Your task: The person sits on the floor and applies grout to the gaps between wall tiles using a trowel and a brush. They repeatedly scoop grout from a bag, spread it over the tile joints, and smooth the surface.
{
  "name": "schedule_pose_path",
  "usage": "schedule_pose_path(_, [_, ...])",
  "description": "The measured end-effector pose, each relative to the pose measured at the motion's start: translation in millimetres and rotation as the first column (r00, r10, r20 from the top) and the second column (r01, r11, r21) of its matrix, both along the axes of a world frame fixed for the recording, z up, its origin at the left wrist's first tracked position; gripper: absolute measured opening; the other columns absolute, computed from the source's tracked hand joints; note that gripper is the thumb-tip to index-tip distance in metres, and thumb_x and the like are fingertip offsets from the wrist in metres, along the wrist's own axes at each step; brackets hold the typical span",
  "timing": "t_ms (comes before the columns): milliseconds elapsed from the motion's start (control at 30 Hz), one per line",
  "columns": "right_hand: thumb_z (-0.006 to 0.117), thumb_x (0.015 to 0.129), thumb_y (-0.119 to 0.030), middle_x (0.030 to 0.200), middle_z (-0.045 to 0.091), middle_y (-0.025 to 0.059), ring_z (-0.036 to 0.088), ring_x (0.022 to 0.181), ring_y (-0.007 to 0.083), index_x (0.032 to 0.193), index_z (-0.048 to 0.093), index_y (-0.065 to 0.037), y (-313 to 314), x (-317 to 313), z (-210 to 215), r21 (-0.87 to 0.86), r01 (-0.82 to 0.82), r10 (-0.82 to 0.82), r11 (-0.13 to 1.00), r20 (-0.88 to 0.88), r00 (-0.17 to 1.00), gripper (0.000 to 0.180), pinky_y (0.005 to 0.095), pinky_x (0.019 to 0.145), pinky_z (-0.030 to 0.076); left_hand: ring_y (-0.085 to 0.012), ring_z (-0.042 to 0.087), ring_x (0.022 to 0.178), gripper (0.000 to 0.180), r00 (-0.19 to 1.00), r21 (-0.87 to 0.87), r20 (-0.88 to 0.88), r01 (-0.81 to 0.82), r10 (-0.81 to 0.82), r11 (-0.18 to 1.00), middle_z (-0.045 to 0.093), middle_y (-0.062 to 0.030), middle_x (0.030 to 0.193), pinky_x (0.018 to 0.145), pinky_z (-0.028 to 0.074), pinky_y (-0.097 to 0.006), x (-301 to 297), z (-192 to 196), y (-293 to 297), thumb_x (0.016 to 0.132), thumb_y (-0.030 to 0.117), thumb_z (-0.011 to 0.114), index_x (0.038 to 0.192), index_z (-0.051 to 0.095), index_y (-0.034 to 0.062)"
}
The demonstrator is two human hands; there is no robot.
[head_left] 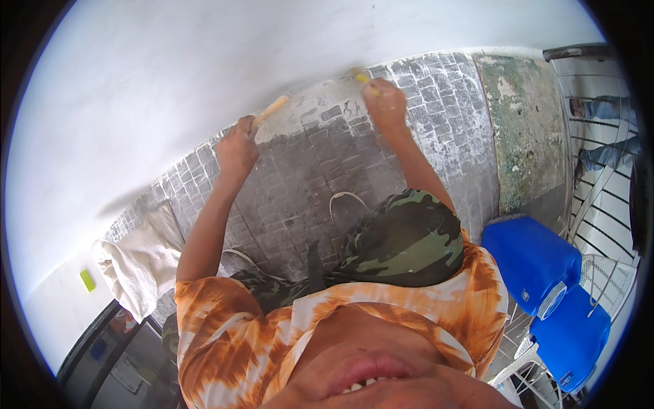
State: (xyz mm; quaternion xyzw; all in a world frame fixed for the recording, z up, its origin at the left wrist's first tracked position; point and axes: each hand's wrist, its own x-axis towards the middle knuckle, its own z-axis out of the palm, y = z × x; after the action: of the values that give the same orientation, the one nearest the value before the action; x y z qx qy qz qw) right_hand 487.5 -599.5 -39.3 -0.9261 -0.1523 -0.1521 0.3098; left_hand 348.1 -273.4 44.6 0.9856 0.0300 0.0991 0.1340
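My left hand (237,150) is closed around a light wooden piece (272,109), a handle or stick, that points up and right toward the foot of the white wall. What kind of tool it belongs to does not show. Further right, my right hand (386,105) grips a small yellow-handled tool (363,78). Its brownish tip is smeared by motion and lies near the line where wall and floor meet, so its kind is unclear. Below both hands spreads the grey block-patterned floor (293,184), with whitish residue along the wall side.
A pale cloth (146,255) lies at the left, near a yellow-green block (88,281). Two blue plastic containers (531,262) stand at the right beside white chairs (606,283). Behind them are a barred railing (606,204) and another person's legs (610,153). A worn greenish slab (524,129) adjoins the floor.
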Motion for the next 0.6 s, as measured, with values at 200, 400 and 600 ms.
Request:
schedule_pose_path(200, [0.060,0.091,-0.023,0.065,0.066,0.0094,0.058,0.045,0.0180,0.088,0.068,-0.005,-9.0,7.3,2.8,-0.161,0.247,-0.250,0.955,0.004,0.968,0.021,0.0347,0.042,0.050,-0.0344,0.068,0.071,0.027,0.985,0.002,0.011,-0.175,0.175,0.985,0.069,-0.0141,0.083,0.059,0.052,-0.044,-47.6,6.7,42.6,0.087,0.012,0.068,0.113,0.062,0.0161])
schedule_pose_path(400, [0.065,0.086,-0.023,0.079,0.068,0.0167,0.067,0.065,0.0340,0.088,0.067,-0.006,91.8,-65.5,-0.7,0.012,-0.103,0.103,0.995,-0.208,0.973,0.017,0.0441,0.064,0.056,-0.0356,0.067,0.071,0.025,0.971,0.028,-0.023,-0.239,0.239,0.971,0.069,-0.0146,0.084,0.060,0.052,-0.046,-71.3,-17.2,59.8,0.089,0.014,0.066,0.113,0.062,0.0152])
schedule_pose_path(600, [0.062,0.088,-0.026,0.081,0.068,0.0179,0.067,0.066,0.0366,0.087,0.067,-0.003,83.4,-25.6,4.9,-0.057,0.127,-0.131,0.990,-0.073,0.989,0.024,0.0470,0.063,0.056,-0.0350,0.067,0.075,0.024,0.919,0.034,-0.021,-0.394,0.394,0.919,0.069,-0.0127,0.089,0.060,0.052,-0.045,-101.0,-25.1,76.2,0.089,0.010,0.065,0.112,0.062,0.0143])
